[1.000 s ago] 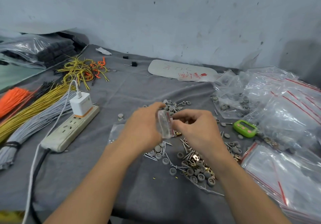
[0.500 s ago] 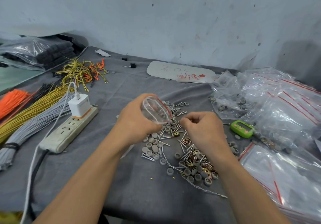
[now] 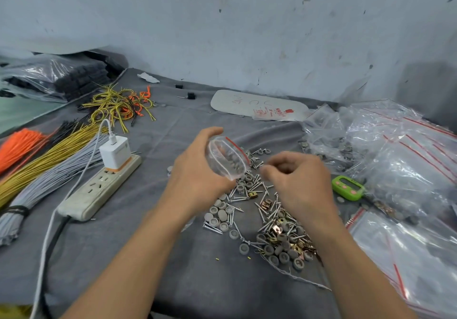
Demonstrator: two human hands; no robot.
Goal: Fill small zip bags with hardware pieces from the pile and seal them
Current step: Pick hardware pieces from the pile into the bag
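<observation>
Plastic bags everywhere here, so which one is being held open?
The small bag in the left hand, above the hardware pile, its red-striped mouth spread into a ring. The other bags lie heaped or flat on the table's right side.

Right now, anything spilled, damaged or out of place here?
Nothing spilled or damaged. The left hand holds the zip bag open by the pile; only a pale loose thread trailing from its near edge looks stray.

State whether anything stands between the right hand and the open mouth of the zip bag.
Nothing visible does. The left hand holds the zip bag with its mouth open toward the right hand, whose curled fingers are just beside it. The hardware pile lies lower, on the cloth.
</observation>
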